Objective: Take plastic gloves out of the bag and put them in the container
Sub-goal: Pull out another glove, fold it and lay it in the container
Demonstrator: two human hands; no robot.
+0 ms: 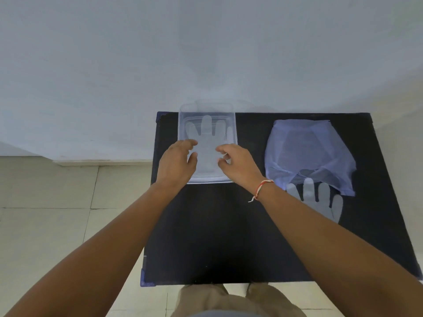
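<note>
Head view of a dark worktop (229, 236) standing against a pale wall (160, 53), with places given relative to the clear container (231, 124). The container lies at the far left part of the worktop, its far rim close to the wall. One translucent plastic glove (207, 143) lies flat in it, fingers pointing toward the wall and cuff toward the person.

The left hand (177, 162) is over the near left part of the container and the right hand (238, 164) over the near right part, one on each side of the glove's palm. Both hands have loosely curled fingers with thumb and fingertips apart; neither is closed on anything, and whether the fingertips touch the glove cannot be told. A red and white thread bracelet (262, 188) circles the right wrist.

To the right of the container, well apart from it, lies a thin bluish plastic bag (306, 152), its mouth toward the person. A second glove (320, 200) lies partly out of that mouth, its fingers toward the bag. Left of the worktop is a tiled floor (57, 202).
</note>
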